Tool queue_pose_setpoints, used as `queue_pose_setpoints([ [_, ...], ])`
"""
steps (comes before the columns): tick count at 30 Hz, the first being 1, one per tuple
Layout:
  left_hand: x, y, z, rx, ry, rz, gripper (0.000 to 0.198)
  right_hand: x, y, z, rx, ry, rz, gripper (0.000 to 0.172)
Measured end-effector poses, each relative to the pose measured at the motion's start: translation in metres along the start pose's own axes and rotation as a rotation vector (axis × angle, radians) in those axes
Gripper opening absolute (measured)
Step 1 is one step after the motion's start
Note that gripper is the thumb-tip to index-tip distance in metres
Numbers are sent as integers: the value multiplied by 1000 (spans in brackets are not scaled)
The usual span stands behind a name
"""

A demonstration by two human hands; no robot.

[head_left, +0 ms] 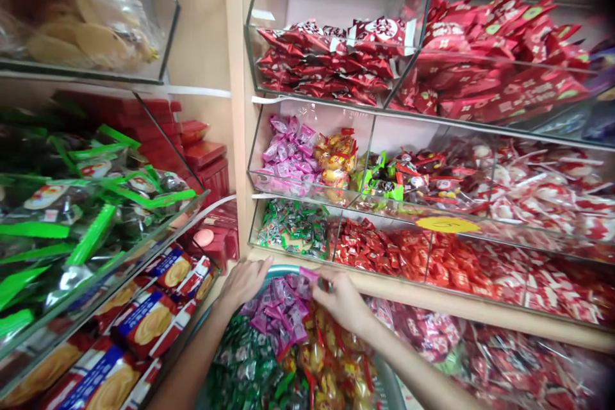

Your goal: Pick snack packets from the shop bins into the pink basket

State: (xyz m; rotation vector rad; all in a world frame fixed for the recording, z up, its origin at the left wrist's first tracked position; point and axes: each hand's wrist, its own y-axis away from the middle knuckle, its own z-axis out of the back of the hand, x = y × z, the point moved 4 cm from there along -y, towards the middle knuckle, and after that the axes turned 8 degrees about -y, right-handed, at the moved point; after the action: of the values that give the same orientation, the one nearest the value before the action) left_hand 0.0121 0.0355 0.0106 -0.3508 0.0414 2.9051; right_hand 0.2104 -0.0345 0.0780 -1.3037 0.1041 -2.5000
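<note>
A round basket [283,268] with a teal rim sits low in front of me, heaped with wrapped sweets: purple ones [283,314] at the top, green ones [240,365] at the left, yellow and red ones [327,365] at the right. My left hand [245,282] is curled over the basket's far left rim. My right hand [339,298] pinches a purple wrapped sweet [310,273] above the purple heap, fingers closed.
Clear bins on wooden shelves hold sweets: purple and yellow [307,157], green [293,227], red [384,243] with a yellow price tag [446,224]. At the left, tilted bins hold green packets [86,205] and biscuit packs [144,320]. Red boxes [206,160] stack in the corner.
</note>
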Motion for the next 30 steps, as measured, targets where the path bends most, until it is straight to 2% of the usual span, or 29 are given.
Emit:
queue_pose_setpoints([
  [4,0,0,0,3,10,12,78,-38,6,-23,64,11,-96,16],
  [9,1,-1,0,3,-7,25,78,-56,6,-36,83,-107,-172,10],
  [12,1,-2,-1,1,5,9,79,-63,2,-44,70,-135,-167,8],
  [16,1,-1,0,-22,10,-6,79,-62,-1,-41,43,53,-172,11],
  [21,2,0,1,-37,-5,1,79,-49,3,-32,35,382,-265,12],
  [30,3,-2,-1,-56,7,-17,76,-40,8,-38,72,562,-224,22],
])
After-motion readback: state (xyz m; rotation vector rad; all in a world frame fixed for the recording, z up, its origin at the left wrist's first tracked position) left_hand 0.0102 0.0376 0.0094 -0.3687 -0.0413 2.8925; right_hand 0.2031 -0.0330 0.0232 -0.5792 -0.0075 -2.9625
